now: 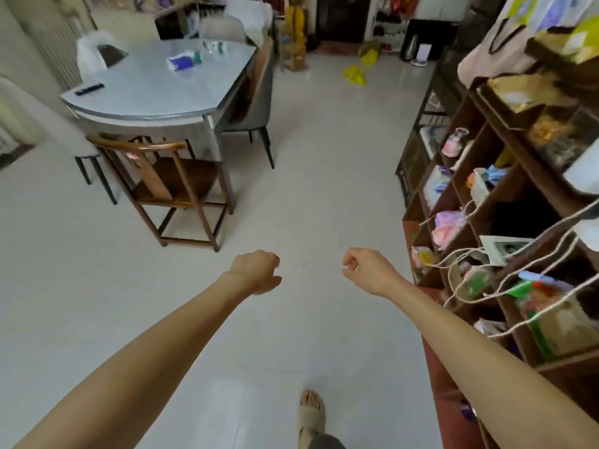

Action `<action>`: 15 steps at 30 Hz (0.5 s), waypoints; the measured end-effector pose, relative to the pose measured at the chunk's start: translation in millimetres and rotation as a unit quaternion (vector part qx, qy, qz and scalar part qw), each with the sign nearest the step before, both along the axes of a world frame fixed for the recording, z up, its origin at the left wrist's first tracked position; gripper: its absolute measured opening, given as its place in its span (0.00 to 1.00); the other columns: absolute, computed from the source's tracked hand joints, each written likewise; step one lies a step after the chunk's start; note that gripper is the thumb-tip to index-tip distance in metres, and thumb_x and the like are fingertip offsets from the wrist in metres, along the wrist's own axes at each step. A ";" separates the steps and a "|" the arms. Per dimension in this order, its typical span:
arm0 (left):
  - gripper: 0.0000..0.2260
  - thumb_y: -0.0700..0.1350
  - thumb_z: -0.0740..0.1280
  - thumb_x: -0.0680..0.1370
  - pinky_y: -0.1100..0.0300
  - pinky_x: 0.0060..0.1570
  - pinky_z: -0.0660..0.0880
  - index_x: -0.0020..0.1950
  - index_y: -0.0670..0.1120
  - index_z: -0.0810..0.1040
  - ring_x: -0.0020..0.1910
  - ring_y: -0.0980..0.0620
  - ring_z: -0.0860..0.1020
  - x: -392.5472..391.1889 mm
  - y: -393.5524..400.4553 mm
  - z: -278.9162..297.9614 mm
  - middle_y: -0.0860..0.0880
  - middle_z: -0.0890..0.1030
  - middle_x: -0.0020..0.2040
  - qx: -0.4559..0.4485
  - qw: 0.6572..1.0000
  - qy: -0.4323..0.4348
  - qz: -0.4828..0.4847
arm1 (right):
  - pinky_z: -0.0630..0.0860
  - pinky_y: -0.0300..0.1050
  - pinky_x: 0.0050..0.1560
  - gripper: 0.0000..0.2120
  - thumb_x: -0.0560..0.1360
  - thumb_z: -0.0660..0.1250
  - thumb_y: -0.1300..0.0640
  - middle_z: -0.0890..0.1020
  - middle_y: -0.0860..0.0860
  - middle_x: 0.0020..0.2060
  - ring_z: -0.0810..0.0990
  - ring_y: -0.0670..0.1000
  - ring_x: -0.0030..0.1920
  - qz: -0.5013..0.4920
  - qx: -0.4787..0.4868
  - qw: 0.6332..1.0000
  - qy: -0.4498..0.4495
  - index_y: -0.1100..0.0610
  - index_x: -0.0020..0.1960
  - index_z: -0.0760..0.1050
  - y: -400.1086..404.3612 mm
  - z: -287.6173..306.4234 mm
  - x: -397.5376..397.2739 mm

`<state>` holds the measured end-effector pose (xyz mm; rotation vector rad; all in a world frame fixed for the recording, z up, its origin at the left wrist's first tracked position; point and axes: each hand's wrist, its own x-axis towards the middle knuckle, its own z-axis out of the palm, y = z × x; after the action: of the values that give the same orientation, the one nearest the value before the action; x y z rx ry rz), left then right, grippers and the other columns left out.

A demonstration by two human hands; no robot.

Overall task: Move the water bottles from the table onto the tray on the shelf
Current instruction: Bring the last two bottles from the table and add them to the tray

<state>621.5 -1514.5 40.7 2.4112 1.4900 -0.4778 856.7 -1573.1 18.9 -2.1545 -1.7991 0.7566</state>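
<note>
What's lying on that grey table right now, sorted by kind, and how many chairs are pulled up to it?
Bottles lying on the table: 2, one with a blue label, one farther back
Remote control: 1
Chairs: 2, a wooden one and a grey one
Total: 5

A grey table [152, 89] with a rounded near edge and a glossy top stands at the upper left on the pale tiled floor [308, 196]. On its top lie two blurred clear water bottles, one with a blue label [184, 61] near the middle and one with a green and white label [216, 46] farther back. A dark flat remote-like object [88, 89] lies near the left edge. On the right, a dark brown wooden shelf unit [486, 189] of open cubbies stands on the floor, its compartments crowded with colourful bags and packets too blurred to identify.
</note>
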 end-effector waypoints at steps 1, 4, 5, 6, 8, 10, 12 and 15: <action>0.19 0.53 0.61 0.79 0.55 0.55 0.73 0.69 0.49 0.71 0.62 0.46 0.76 2.5 30.2 6.2 0.49 0.76 0.65 0.001 1.000 -0.007 0.014 | 0.77 0.47 0.52 0.08 0.74 0.66 0.56 0.79 0.49 0.44 0.79 0.53 0.48 0.003 0.003 1.000 0.005 0.56 0.52 0.77 34.6 6.3 3.4; 0.20 0.53 0.62 0.79 0.53 0.55 0.74 0.69 0.49 0.71 0.61 0.46 0.76 8.1 116.4 21.9 0.48 0.76 0.65 0.015 0.998 -0.028 0.045 | 0.77 0.48 0.51 0.07 0.74 0.65 0.57 0.79 0.49 0.43 0.79 0.54 0.47 0.025 0.010 1.000 0.010 0.56 0.51 0.77 138.0 25.2 10.7; 0.20 0.53 0.62 0.79 0.52 0.56 0.75 0.69 0.49 0.71 0.61 0.46 0.77 7.8 142.4 27.2 0.48 0.77 0.64 0.018 0.997 -0.038 0.057 | 0.78 0.48 0.51 0.06 0.74 0.65 0.57 0.79 0.49 0.43 0.79 0.54 0.47 0.033 0.014 0.999 0.010 0.56 0.50 0.77 171.2 30.9 11.4; 0.20 0.53 0.62 0.79 0.51 0.57 0.76 0.69 0.49 0.71 0.60 0.46 0.77 6.5 167.4 31.4 0.48 0.77 0.64 0.019 0.996 -0.047 0.067 | 0.78 0.48 0.50 0.06 0.74 0.65 0.57 0.79 0.48 0.43 0.80 0.54 0.47 0.041 0.017 0.999 0.010 0.55 0.49 0.77 202.9 34.8 11.1; 0.19 0.53 0.63 0.79 0.49 0.58 0.76 0.68 0.49 0.72 0.59 0.46 0.77 2.1 216.7 34.4 0.48 0.78 0.63 0.022 0.995 -0.050 0.083 | 0.78 0.48 0.49 0.05 0.73 0.65 0.57 0.79 0.49 0.42 0.79 0.54 0.46 0.065 0.013 0.998 0.015 0.55 0.49 0.76 262.8 38.5 8.9; 0.19 0.53 0.63 0.79 0.50 0.56 0.77 0.68 0.48 0.72 0.58 0.46 0.78 -4.1 271.2 33.6 0.47 0.79 0.61 0.026 0.994 -0.041 0.095 | 0.78 0.48 0.49 0.05 0.73 0.65 0.56 0.79 0.49 0.43 0.79 0.54 0.46 0.082 0.010 0.997 0.015 0.55 0.49 0.76 324.7 36.6 8.2; 0.18 0.53 0.62 0.79 0.53 0.52 0.78 0.67 0.48 0.73 0.55 0.46 0.79 -11.1 326.9 33.6 0.47 0.80 0.58 0.031 0.994 -0.032 0.105 | 0.78 0.48 0.50 0.06 0.73 0.65 0.56 0.78 0.48 0.43 0.79 0.54 0.46 0.091 0.010 0.996 0.012 0.54 0.49 0.76 386.9 33.1 8.8; 0.18 0.52 0.63 0.79 0.57 0.48 0.76 0.67 0.48 0.74 0.55 0.47 0.79 -19.1 419.3 30.7 0.48 0.79 0.58 0.043 0.992 -0.024 0.112 | 0.78 0.47 0.50 0.07 0.74 0.65 0.56 0.78 0.48 0.44 0.79 0.53 0.46 0.085 0.012 0.996 0.014 0.55 0.50 0.76 483.7 26.9 11.8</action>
<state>602.3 -1095.2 71.5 2.2619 1.7661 -0.3095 868.5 -1089.4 45.8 -1.9851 -1.9846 0.7921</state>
